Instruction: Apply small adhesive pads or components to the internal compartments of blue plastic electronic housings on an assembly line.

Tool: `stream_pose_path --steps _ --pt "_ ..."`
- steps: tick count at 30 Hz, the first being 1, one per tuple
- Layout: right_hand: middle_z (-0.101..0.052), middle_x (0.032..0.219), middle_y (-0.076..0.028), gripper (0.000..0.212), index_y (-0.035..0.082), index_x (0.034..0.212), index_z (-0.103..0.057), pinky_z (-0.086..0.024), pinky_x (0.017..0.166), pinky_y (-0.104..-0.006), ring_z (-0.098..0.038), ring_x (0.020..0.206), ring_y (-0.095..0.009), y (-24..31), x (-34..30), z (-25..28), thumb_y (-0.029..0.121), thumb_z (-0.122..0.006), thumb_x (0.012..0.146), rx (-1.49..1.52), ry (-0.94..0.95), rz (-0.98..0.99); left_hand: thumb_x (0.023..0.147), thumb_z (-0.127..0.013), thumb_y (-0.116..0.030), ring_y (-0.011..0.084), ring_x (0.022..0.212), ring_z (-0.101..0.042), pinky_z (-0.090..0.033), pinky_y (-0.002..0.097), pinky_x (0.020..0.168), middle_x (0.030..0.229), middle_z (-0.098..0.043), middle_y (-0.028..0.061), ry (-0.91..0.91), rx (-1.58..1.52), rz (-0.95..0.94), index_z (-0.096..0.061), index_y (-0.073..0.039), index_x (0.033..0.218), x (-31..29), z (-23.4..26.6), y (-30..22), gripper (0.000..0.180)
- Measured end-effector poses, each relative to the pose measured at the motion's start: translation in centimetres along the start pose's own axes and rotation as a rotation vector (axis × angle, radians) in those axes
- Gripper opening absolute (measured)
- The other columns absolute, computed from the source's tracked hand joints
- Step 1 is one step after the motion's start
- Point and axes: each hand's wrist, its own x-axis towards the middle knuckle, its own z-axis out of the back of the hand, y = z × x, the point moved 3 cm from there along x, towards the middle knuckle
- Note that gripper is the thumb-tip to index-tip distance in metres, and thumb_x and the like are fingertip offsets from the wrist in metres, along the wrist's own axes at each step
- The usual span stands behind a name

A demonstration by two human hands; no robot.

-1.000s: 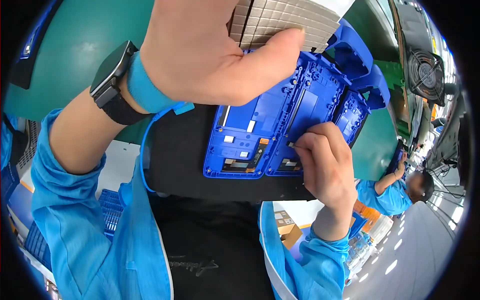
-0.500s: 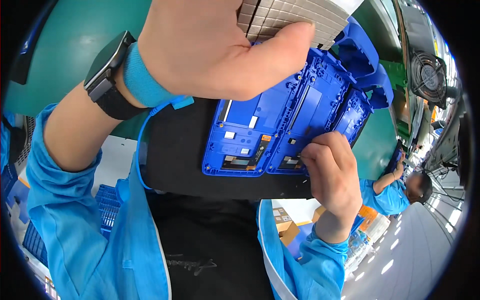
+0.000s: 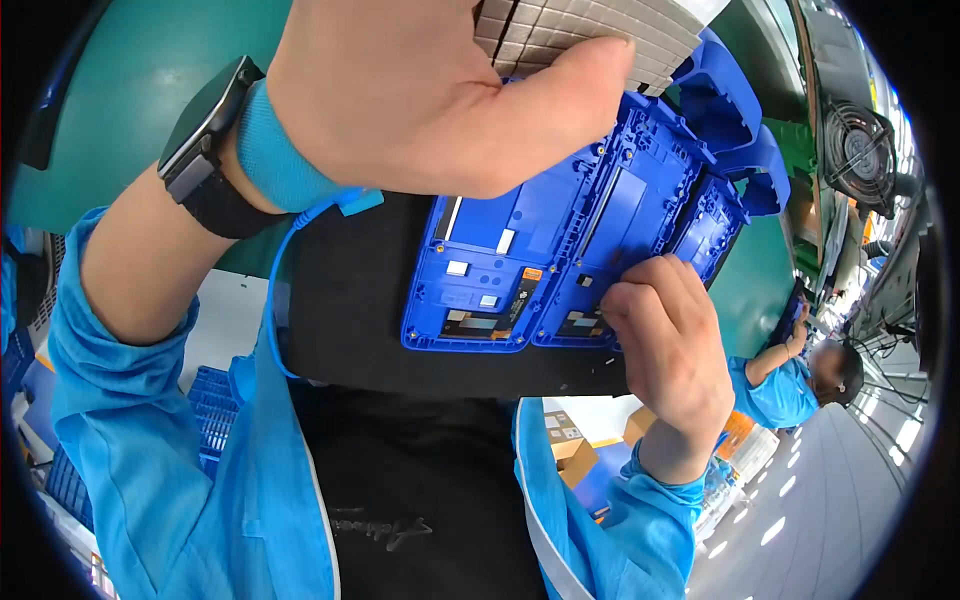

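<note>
A sheet of grey-beige square pads (image 3: 600, 40) is held by my left hand (image 3: 430, 110), its thumb pressed along the near edge; the other fingers are hidden. Under and beyond the thumb lie blue plastic housings. The left housing (image 3: 478, 285) carries white pads and an orange-and-black flex strip (image 3: 523, 295). Beside it lies a second housing (image 3: 625, 235), with a dark component near its lower edge. My right hand (image 3: 670, 335) is over that housing's lower right part, fingers pinched together; what is between the fingertips is hidden.
The housings lie on a black mat (image 3: 350, 300) over a green table (image 3: 150, 90). More blue shells (image 3: 720, 95) stand at the back right. A blue wrist strap (image 3: 285, 150) has a cord running down. A fan (image 3: 857, 150) and a seated co-worker (image 3: 785, 390) are at the right.
My right hand has shifted very slightly to the right, still pinched over the second housing. My left hand keeps its hold on the pad sheet.
</note>
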Motion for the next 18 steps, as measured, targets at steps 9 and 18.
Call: stream_pose_path --steps 9,18 --pt "-0.059 0.088 -0.010 0.019 0.003 0.091 -0.062 -0.048 0.070 -0.0391 -0.059 0.079 -0.029 0.1 0.2 -0.1 0.000 -0.070 0.074 0.000 -0.027 -0.020 0.075 -0.068 0.002 0.0271 0.103 -0.070 -0.056 0.0328 0.084 0.124 -0.065 0.0181 0.021 0.003 0.010 -0.052 0.001 0.141 -0.5 0.5 -0.4 0.067" --pt "-0.063 0.087 -0.011 0.025 0.003 0.088 -0.062 -0.049 0.067 -0.0399 -0.062 0.077 -0.030 -1.4 -1.1 -0.1 -0.004 -0.079 0.072 0.139 -0.158 -0.081 0.076 -0.067 0.002 0.0261 0.105 -0.070 -0.056 0.0321 0.085 0.125 -0.065 0.0185 0.047 0.019 0.015 -0.051 0.001 0.142 1.1 -1.6 -1.8 0.068"
